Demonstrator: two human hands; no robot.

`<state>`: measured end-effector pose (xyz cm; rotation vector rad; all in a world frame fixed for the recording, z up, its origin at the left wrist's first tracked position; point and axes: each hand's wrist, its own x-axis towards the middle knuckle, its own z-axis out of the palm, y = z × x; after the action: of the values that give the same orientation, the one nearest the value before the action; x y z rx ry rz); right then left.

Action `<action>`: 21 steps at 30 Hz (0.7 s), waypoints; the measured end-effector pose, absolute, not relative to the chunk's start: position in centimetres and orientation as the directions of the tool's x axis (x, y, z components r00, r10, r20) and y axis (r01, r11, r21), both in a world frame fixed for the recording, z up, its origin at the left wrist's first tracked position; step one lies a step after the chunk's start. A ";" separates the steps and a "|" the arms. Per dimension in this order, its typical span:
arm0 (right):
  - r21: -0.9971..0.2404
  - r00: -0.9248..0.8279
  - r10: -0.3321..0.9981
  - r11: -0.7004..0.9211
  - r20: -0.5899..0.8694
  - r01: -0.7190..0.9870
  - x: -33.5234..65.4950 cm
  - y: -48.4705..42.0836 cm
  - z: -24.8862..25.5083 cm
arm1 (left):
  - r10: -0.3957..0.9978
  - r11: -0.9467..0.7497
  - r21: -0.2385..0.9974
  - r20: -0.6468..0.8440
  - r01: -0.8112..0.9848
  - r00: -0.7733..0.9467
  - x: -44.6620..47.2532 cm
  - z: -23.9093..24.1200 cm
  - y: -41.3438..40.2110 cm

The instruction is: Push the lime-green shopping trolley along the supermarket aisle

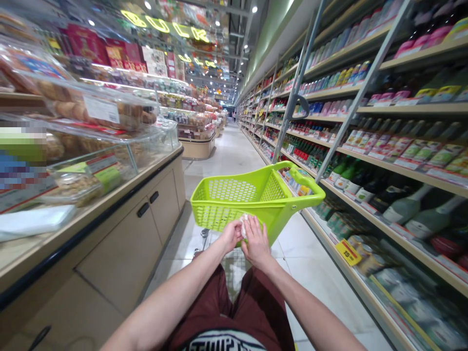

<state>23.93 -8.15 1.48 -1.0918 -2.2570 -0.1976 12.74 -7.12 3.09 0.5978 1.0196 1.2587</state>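
Note:
A bright green shopping basket cart point(280, 214) stands sideways in front of my knees. At its near wall, a crumpled white tissue or small cloth point(243, 224) shows between my hands. My left hand point(232, 235) is closed, fingers curled in around the left side of the white piece. Fingers of my right hand point(257, 242) lie over its right side, close to one another and holding it. Both hands are right by the basket's wall; whether they touch the plastic I cannot tell. Much of the white piece is hidden behind my fingers.
Shelves of bottles and cans point(395, 141) line the right side, with a yellow price tag point(348, 252) low down. On the left is a wooden counter point(127, 243) with clear food boxes point(102, 109). A pale tiled aisle point(234, 146) runs straight ahead.

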 end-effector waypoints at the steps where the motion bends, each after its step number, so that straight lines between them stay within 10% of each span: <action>1: -0.128 -0.468 0.667 0.642 0.579 0.756 23.7 -8.4 1.7 | 0.955 0.255 0.838 -0.296 -0.482 -0.008 12.5 2.8 -7.2; 16: -0.531 -0.351 0.771 0.627 0.532 0.570 18.8 -7.1 -0.8 | 0.945 0.154 0.901 -0.255 -0.407 -0.207 9.3 0.0 -8.3; 21: -0.439 -0.502 0.685 0.726 0.527 0.529 17.7 -5.3 0.1 | 0.941 0.191 0.903 -0.280 -0.385 -0.192 6.1 0.3 -8.8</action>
<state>17.74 -5.29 0.09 -0.9141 -2.2240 0.2869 6.14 -8.83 0.28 0.6333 1.2037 1.3486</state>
